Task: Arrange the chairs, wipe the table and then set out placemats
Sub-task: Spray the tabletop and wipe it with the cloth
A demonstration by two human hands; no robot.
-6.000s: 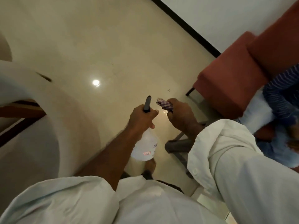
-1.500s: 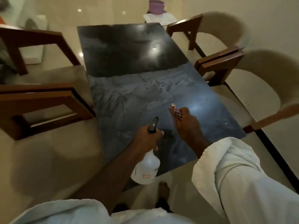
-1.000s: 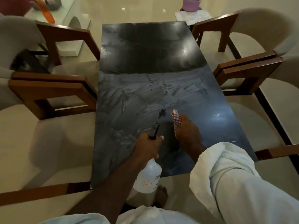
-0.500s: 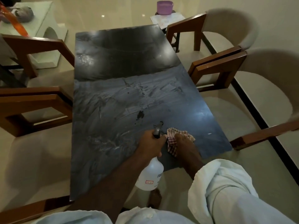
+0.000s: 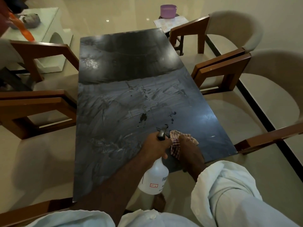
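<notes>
"What has the left hand got?"

"The left hand (image 5: 155, 148) is wrapped tightly round the neck of a white plastic spray bottle (image 5: 155, 179). The black trigger head pokes out above the knuckles, and the bottle's body hangs over the table's near edge."

"And the right?"

"The right hand (image 5: 191, 152) lies palm down on a red-and-white checked cloth (image 5: 175, 142), pressing it onto the near right part of the tabletop. I cannot tell whether the fingertips curl into the fabric."

"The table itself?"

"The dark glossy rectangular table (image 5: 123, 95) is streaked, with dark wet splotches (image 5: 143, 117) just beyond the cloth."

"Chairs?"

"Beige chairs with brown wooden arms (image 5: 224, 66) stand close along both long sides. A purple plastic tub (image 5: 168, 11) sits past the far end."
</notes>
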